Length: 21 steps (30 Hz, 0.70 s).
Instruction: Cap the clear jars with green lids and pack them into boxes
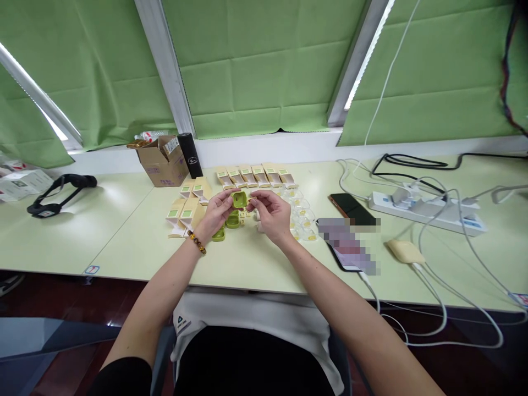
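Observation:
My left hand (218, 213) is closed around a small green square tray-like case (239, 200), its hollow side facing me. Just to the right, my right hand (271, 215) pinches at the case's edge; whatever its fingertips hold is too small to name. Below the held case, more green cases (233, 221) lie on the table, with tiny yellowish pieces (242, 219) beside them. Several clear plastic shells with yellow marks (306, 224) spread out right of my right hand. Cream paper boxes with green windows stand in a back row (247, 177) and in a group at the left (190, 215).
A cardboard box (165, 165) and a black cylinder (190, 155) stand at the back left. Far left lies a black strap-like headset (61, 193). To the right are a dark phone (350, 208), a blurred-out phone (346, 247), a cream block (405, 251) and a power strip (424, 212) with trailing cables.

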Available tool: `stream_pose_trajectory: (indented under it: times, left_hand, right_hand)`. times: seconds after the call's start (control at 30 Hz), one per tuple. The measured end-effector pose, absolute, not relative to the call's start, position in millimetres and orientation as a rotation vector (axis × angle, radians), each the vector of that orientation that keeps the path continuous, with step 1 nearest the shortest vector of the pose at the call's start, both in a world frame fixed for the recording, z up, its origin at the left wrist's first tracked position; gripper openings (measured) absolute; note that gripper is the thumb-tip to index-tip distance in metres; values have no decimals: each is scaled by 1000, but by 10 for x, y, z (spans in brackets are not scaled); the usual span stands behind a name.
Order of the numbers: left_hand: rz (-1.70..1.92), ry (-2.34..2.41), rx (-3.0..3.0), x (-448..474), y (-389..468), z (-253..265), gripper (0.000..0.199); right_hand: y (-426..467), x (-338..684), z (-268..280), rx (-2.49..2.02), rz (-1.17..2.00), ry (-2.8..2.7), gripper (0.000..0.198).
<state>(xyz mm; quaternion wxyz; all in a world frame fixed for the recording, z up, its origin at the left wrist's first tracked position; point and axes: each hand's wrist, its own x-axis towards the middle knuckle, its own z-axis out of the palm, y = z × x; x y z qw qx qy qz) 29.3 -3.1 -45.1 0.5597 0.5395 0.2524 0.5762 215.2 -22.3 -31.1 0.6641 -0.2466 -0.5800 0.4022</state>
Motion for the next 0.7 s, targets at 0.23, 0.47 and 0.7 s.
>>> stream_pose_trajectory:
  times: [0.23,0.47,0.7]
  left_hand:
    - [1334,599,1259,308,-53,-435,54]
    - [1321,591,1256,316,-56,-432,51]
    - [1283,601,1266,339,-85,-389,52]
  right_hand:
    - [-173,2156,-393,-578,884,-1366,19]
    - [-126,2196,-443,-641,531,-1563,8]
    - [-104,2228,-486,-673,-19,-1827,18]
